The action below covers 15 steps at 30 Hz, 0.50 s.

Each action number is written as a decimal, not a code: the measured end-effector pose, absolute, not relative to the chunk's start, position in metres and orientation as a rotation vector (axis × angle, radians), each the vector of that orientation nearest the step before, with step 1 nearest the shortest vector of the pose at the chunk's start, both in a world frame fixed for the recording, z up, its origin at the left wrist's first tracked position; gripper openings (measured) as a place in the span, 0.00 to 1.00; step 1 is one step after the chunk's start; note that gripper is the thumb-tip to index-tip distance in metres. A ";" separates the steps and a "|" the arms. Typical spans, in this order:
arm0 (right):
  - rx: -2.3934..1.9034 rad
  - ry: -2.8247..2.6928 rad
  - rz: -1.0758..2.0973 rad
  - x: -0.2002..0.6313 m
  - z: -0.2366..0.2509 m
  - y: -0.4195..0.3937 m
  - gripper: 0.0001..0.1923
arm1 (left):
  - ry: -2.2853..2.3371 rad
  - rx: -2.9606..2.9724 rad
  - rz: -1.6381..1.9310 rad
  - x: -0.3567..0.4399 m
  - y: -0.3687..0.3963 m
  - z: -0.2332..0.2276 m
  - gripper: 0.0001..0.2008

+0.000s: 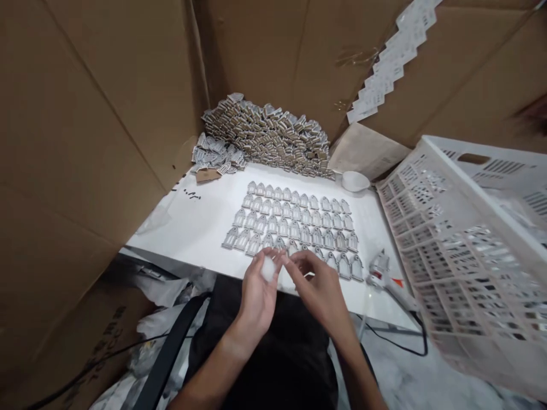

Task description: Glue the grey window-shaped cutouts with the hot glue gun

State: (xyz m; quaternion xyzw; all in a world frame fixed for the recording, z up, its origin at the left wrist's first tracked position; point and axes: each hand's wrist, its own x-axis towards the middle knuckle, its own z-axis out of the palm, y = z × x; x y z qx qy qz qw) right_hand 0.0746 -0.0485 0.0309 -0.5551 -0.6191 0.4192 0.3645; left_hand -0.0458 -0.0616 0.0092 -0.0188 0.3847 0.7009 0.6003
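— What have you got in your hands just now?

— Your left hand (259, 293) pinches a small tuft of white fluffy cotton-like stuff (268, 267) between thumb and fingers (261, 257). Your right hand (318, 287) meets it from the other side, its fingers drawn together on the tuft's edge; I judge you are pulling off or shaping a bit. Whether they grip a second piece, I cannot tell.

— And where is that against the work?

— Just above the near edge of the white tabletop (200, 219), over the front row of the small grey arch-shaped flat pieces (294, 228). They lie face up in neat rows, thin and stiff, like cut board with window bars.

— What would the next move call for?

— As I read it, a light pinch — the tuft is soft and will tear or cling — and a steady aim at one small piece without nudging its neighbours.

— Anything else near?

— A white glue gun (384, 273) lies at your right on the tabletop edge, beside a white slotted plastic crate (474, 239). A heap of the same pieces, stacked (269, 134), sits at the back against the brown cardboard walls (85, 142), with a small white bowl (355, 181) close by.
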 end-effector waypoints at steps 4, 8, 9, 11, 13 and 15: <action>-1.413 -1.488 1.207 0.063 0.016 -0.064 0.18 | 0.908 0.069 1.626 -0.044 -0.061 0.010 0.08; -1.380 -1.359 1.253 0.046 0.008 -0.066 0.16 | 0.953 0.217 1.629 -0.041 -0.061 0.008 0.15; -1.361 -1.335 1.260 0.044 0.007 -0.065 0.15 | 0.968 0.247 1.631 -0.041 -0.061 0.007 0.15; -1.304 -1.289 1.292 0.040 0.007 -0.063 0.13 | 1.001 0.294 1.636 -0.041 -0.060 0.005 0.16; -1.230 -1.235 1.368 0.039 0.006 -0.062 0.13 | 1.031 0.330 1.634 -0.043 -0.059 0.004 0.16; -1.159 -1.167 1.459 0.039 0.004 -0.061 0.13 | 1.050 0.362 1.608 -0.045 -0.060 0.005 0.17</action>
